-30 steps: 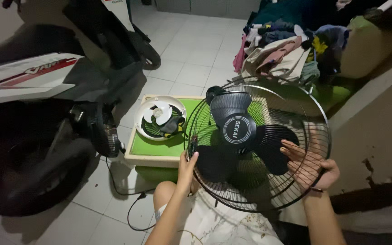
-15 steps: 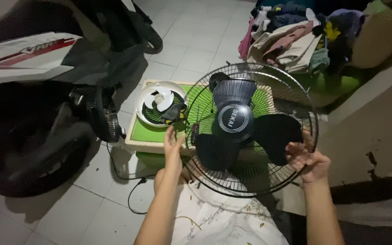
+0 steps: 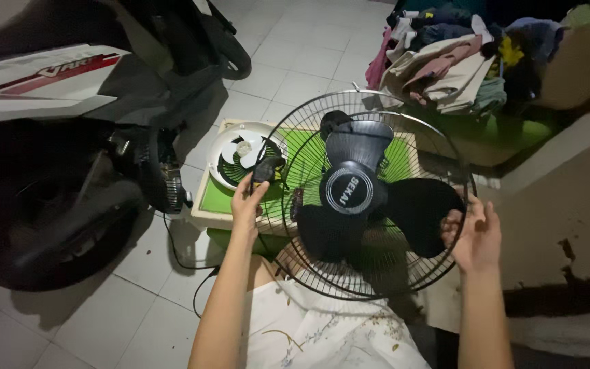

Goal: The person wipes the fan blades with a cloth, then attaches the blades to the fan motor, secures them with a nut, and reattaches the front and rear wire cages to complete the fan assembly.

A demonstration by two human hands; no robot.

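I hold a round black wire fan guard [image 3: 288,147] upright in front of me, with a black three-blade fan propeller [image 3: 349,188] inside it. My left hand [image 3: 247,201] grips the guard's left rim. On the right rim rests my right hand [image 3: 476,236], fingers spread along the wires. Behind the guard is a low green-topped table [image 3: 223,201] bearing a small white fan housing [image 3: 230,154].
A parked scooter [image 3: 56,137] fills the left side, close to the table. A black cable [image 3: 186,263] trails over the white floor tiles. A pile of clothes [image 3: 445,65] lies at the back right. A low wall ledge [image 3: 568,178] runs along the right.
The fan guard has risen and tilted a little. My left hand has slid up its left rim, and my right hand has shifted along the right rim with the fingers spreading.
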